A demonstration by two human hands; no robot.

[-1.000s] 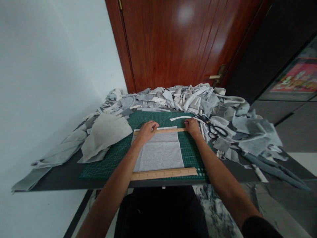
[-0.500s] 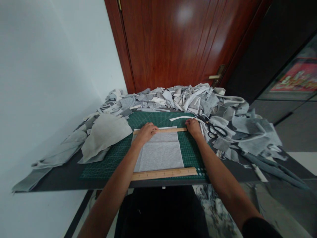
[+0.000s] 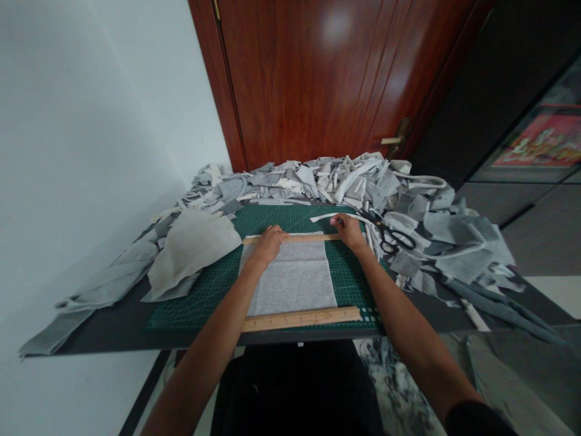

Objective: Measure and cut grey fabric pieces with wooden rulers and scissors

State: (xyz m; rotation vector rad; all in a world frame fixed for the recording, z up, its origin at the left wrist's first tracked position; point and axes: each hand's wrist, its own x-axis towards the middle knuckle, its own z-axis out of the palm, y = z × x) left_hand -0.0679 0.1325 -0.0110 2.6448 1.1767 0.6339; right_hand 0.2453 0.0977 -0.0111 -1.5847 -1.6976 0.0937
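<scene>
A light grey fabric piece (image 3: pixel 295 283) lies on the green cutting mat (image 3: pixel 218 281). Across its far edge runs a thin wooden ruler (image 3: pixel 306 238). My left hand (image 3: pixel 271 241) is closed over that ruler, its fingers together and pressing it against the fabric. My right hand (image 3: pixel 348 229) is closed in a pinch just above the ruler's right end, beside a white fabric strip (image 3: pixel 324 216); what sits between its fingertips is too small to make out. A wider wooden ruler (image 3: pixel 304 318) lies along the fabric's near edge.
Black-handled scissors (image 3: pixel 397 238) lie right of my right hand. Grey fabric scraps (image 3: pixel 318 178) are heaped along the back and the right side. A large pale scrap (image 3: pixel 193 248) overlaps the mat's left part. The dark table's front edge (image 3: pixel 113 342) is near my body.
My right hand has moved slightly left and away from me, its fingertips now raised off the ruler's right end. The left hand stays in place on the ruler.
</scene>
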